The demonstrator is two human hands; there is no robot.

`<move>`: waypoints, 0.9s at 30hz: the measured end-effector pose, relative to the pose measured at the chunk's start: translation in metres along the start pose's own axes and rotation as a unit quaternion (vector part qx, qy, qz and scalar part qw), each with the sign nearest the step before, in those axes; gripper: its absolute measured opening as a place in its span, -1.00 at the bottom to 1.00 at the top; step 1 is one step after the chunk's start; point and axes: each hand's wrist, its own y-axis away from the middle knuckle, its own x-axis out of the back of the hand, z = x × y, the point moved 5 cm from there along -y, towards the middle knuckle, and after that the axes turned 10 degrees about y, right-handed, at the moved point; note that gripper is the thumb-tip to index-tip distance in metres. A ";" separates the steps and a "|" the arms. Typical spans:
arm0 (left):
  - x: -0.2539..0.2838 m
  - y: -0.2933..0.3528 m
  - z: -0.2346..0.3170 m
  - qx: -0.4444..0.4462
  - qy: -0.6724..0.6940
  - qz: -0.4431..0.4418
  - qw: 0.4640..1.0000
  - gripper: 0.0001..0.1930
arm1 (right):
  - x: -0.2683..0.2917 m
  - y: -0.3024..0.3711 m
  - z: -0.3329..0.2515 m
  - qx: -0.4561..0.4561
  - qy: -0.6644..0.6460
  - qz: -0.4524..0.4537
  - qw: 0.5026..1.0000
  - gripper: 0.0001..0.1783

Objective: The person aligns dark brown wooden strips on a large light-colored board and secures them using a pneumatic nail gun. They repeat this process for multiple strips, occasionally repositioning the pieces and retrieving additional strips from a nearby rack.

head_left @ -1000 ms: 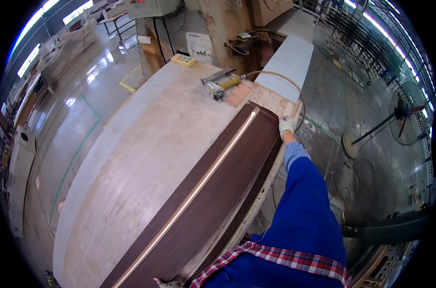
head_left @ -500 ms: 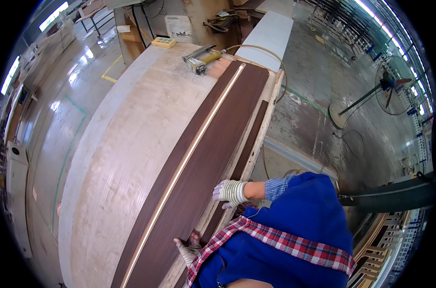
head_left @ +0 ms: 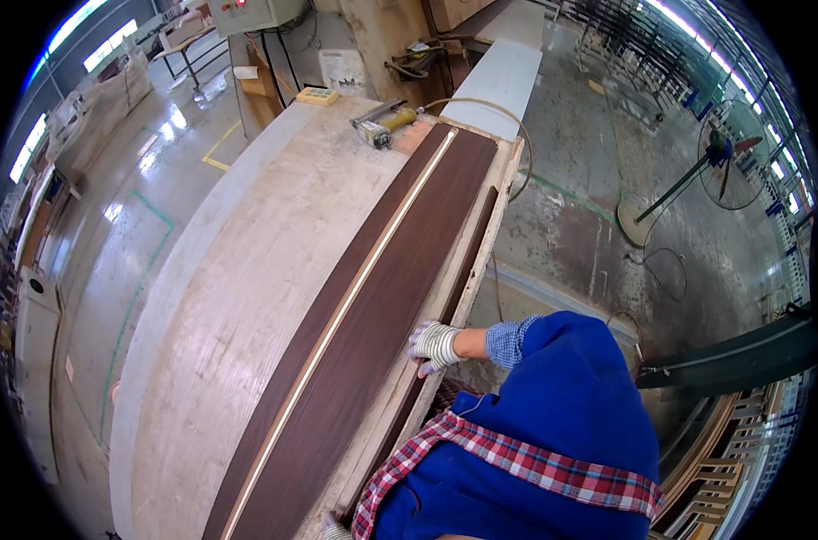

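A long dark brown wood panel [head_left: 382,315] lies lengthwise on a pale wooden worktable [head_left: 238,297]. A narrow light strip [head_left: 337,329] runs along the panel's whole visible length. Beside the panel, near the table's right edge, is a slim dark wood strip [head_left: 477,229]. My right hand [head_left: 436,346], in a striped glove with bare fingertips, is closed over this strip at mid-length. At the lower edge of the picture, only a bit of my gloved left hand [head_left: 335,529] shows by the table edge; its fingers are hidden.
A yellow and grey nail gun [head_left: 384,126] with a hose lies at the table's far end. Left of it sits a small yellow box [head_left: 317,95]. A pale board [head_left: 492,90] extends beyond the table. A standing fan [head_left: 674,193] is on the floor to the right.
My left hand has moved down and nearly out of the picture. The dark strip shows narrower, with a wider pale gap beside the panel. My right hand stays on it.
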 end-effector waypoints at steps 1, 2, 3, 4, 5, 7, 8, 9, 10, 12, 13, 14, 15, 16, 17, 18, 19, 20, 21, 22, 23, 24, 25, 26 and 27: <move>0.002 0.002 -0.003 -0.002 -0.003 -0.005 1.000 -0.51 | -0.002 -0.002 0.003 0.002 -0.025 -0.016 1.000 -0.54; 0.005 0.003 -0.005 -0.004 -0.007 -0.012 1.000 -0.50 | -0.003 -0.002 0.002 0.004 -0.084 -0.017 0.996 -0.59; 0.008 0.004 -0.005 -0.005 -0.011 -0.016 1.000 -0.48 | 0.003 -0.002 0.003 0.007 -0.095 0.026 0.995 -0.60; 0.013 0.005 -0.005 -0.010 -0.017 -0.024 1.000 -0.47 | 0.007 -0.002 0.002 0.016 -0.113 0.033 0.993 -0.61; 0.018 0.007 -0.004 -0.012 -0.024 -0.030 0.999 -0.45 | 0.010 0.000 0.004 0.008 -0.115 0.018 0.993 -0.62; 0.033 0.013 -0.003 -0.015 -0.038 -0.033 0.999 -0.42 | 0.029 0.006 0.004 0.038 -0.095 0.058 0.993 -0.62; 0.043 0.015 -0.001 -0.025 -0.045 -0.028 0.998 -0.40 | 0.039 0.008 0.007 0.054 -0.063 0.065 0.994 -0.61; 0.056 0.017 0.003 -0.044 -0.056 -0.015 0.997 -0.39 | 0.052 0.011 0.014 0.068 -0.042 0.093 0.992 -0.61; 0.075 0.016 0.016 -0.128 -0.039 0.076 0.988 -0.33 | 0.065 0.014 0.030 0.027 -0.005 0.120 0.992 -0.60; 0.102 0.008 0.028 -0.116 -0.088 0.091 0.985 -0.38 | 0.094 0.021 0.068 -0.034 0.050 0.225 0.972 -0.58; 0.114 0.004 0.039 -0.117 -0.096 0.117 0.982 -0.40 | 0.107 0.023 0.088 -0.054 0.081 0.299 0.949 -0.57; 0.124 -0.004 0.056 -0.162 -0.117 0.143 0.969 -0.45 | 0.113 0.021 0.110 -0.095 0.097 0.315 0.939 -0.56; 0.131 -0.014 0.072 -0.176 -0.128 0.117 0.969 -0.54 | 0.118 0.017 0.131 -0.144 0.116 0.341 0.922 -0.53; 0.139 -0.026 0.090 -0.185 -0.136 0.110 0.967 -0.58 | 0.120 0.009 0.150 -0.164 0.112 0.352 0.915 -0.51; 0.144 -0.039 0.109 -0.196 -0.144 0.104 0.965 -0.62 | 0.118 0.001 0.172 -0.211 0.100 0.328 0.915 -0.48; 0.149 -0.052 0.126 -0.196 -0.140 0.087 0.967 -0.64 | 0.118 -0.005 0.191 -0.214 0.085 0.317 0.920 -0.43; 0.152 -0.064 0.142 -0.194 -0.134 0.070 0.969 -0.66 | 0.117 -0.010 0.207 -0.235 0.077 0.307 0.919 -0.41; 0.154 -0.075 0.155 -0.193 -0.128 0.055 0.971 -0.68 | 0.116 -0.017 0.221 -0.256 0.070 0.298 0.917 -0.40; 0.157 -0.084 0.166 -0.194 -0.095 0.058 0.975 -0.67 | 0.119 -0.023 0.233 -0.272 0.063 0.307 0.910 -0.38; 0.159 -0.093 0.176 -0.213 -0.099 0.059 0.970 -0.63 | 0.117 -0.030 0.244 -0.305 0.069 0.263 0.913 -0.35; 0.162 -0.101 0.182 -0.230 -0.103 0.061 0.966 -0.60 | 0.117 -0.036 0.251 -0.307 0.052 0.253 0.916 -0.34; 0.161 -0.110 0.184 -0.220 -0.106 0.050 0.968 -0.57 | 0.118 -0.043 0.258 -0.317 0.044 0.238 0.917 -0.33; 0.161 -0.119 0.183 -0.209 -0.110 0.037 0.971 -0.54 | 0.117 -0.048 0.264 -0.340 0.038 0.204 0.917 -0.32; 0.160 -0.128 0.182 -0.198 -0.112 0.025 0.974 -0.51 | 0.119 -0.050 0.267 -0.334 0.031 0.219 0.916 -0.30; 0.162 -0.136 0.183 -0.202 -0.104 0.026 0.974 -0.52 | 0.118 -0.053 0.270 -0.336 0.030 0.210 0.918 -0.30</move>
